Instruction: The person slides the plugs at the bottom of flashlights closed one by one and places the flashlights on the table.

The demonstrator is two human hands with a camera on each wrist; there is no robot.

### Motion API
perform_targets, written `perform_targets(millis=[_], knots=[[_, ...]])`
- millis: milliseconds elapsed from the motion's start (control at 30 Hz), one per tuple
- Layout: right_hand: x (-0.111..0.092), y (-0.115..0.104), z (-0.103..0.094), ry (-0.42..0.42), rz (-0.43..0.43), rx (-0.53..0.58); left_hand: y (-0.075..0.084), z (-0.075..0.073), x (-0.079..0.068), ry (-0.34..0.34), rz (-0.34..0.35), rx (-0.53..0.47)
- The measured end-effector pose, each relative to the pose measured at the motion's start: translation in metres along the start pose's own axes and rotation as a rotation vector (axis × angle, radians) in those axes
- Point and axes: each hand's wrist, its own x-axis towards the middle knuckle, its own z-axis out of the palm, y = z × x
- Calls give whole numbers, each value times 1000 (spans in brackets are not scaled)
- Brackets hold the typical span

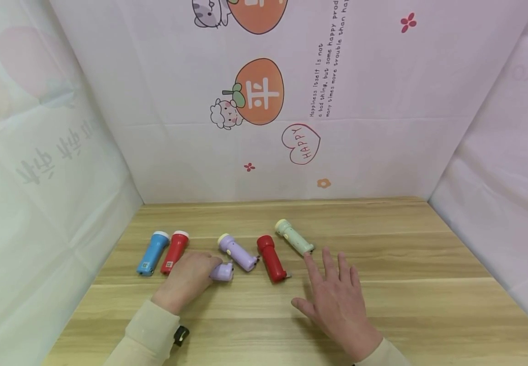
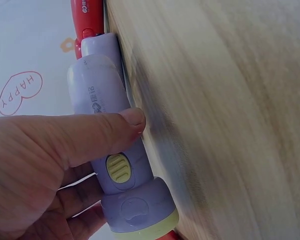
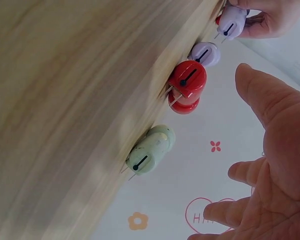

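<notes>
Desk (image 1: 428,300): flat, wood-grained.
Right hand (image 1: 337,300): fingers spread, holding nothing, near the pale-green plastic flashlight (image 1: 294,237).
Left hand (image 1: 192,277): fingers clamped mid-barrel, presumably for balance, on a pale-purple plastic flashlight (image 2: 134,155) beside the white-rimmed red plastic flashlight (image 1: 175,250).
Ribbed yellow switch (image 2: 118,168): uncovered by my grip.

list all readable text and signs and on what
"HAPPY": heart on back cloth
"Happiness itself is not a bad thing, but some happy prod... many times more trouble than hap...": same cloth, cropped
Orange pictures: sideways characters, unclear
Too small or faint: labels on blue flashlight, left red flashlight; print on held lilac flashlight, right red flashlight; side-cloth lettering
</notes>
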Motion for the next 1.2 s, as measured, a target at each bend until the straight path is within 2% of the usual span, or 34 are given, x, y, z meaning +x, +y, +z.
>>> perform_targets(millis=[267,567,967,1200], knots=[[0,-1,-1,-3,0,3,4,-4,-2,15,-3,-29],[1,-1,-1,-1,-1,0,8,-4,-2,-3,-27,-55],[1,-2,-1,-7,4,10,12,-6,-2,79,27,-68],[2,-2,-1,-6,3,23,17,-8,0,32,-1,-70]])
